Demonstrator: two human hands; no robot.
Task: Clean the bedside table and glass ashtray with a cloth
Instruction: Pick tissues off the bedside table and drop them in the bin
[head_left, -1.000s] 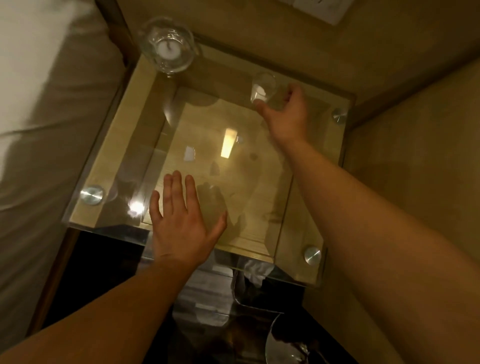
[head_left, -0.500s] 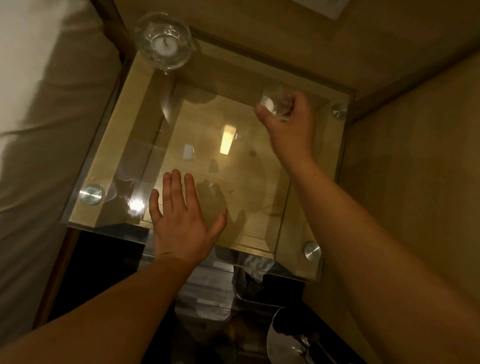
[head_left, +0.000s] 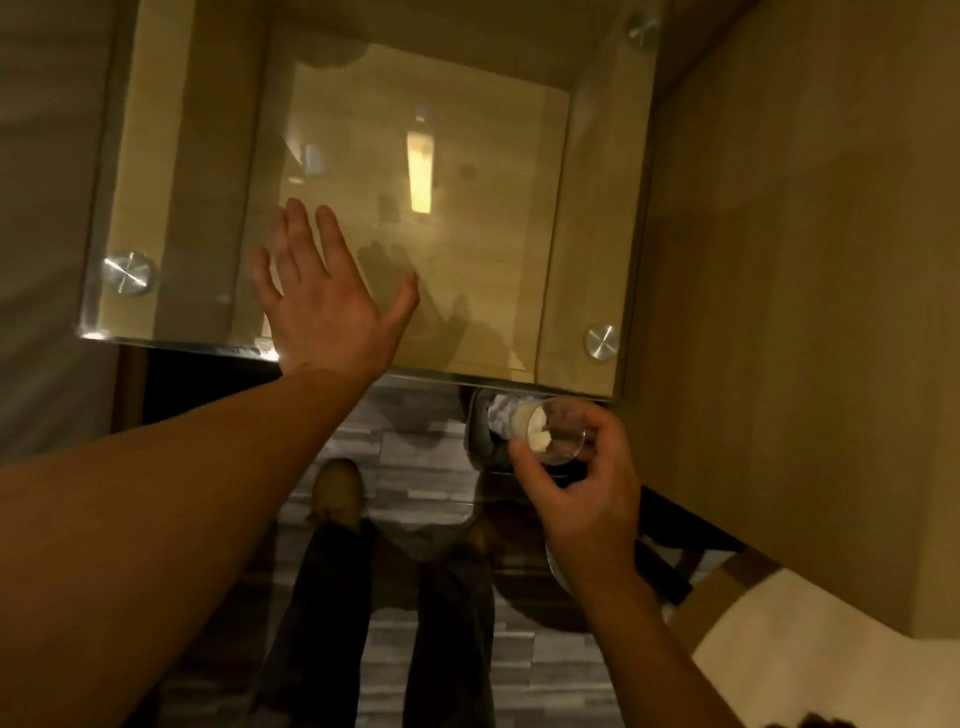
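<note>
The bedside table (head_left: 171, 171) has a clear glass top over a wooden frame, held by round metal studs at the corners. My left hand (head_left: 327, 306) lies flat on the glass near its front edge, fingers spread, holding nothing. My right hand (head_left: 576, 493) is off the table in front of its right corner and grips a small clear glass (head_left: 553, 428) with something white inside. The glass is tilted over a dark bin (head_left: 480, 436) on the floor that holds crumpled white paper. No cloth is visible. The large glass ashtray is out of view.
A bed with pale bedding (head_left: 47, 208) runs along the left. A wooden wall panel (head_left: 779, 260) stands to the right of the table. My legs and a shoe (head_left: 337, 488) stand on the grey plank floor below.
My right hand lifted the small glass from the table's far right and carried it down past the front edge to above the bin. The view tilted down; the ashtray left the frame.
</note>
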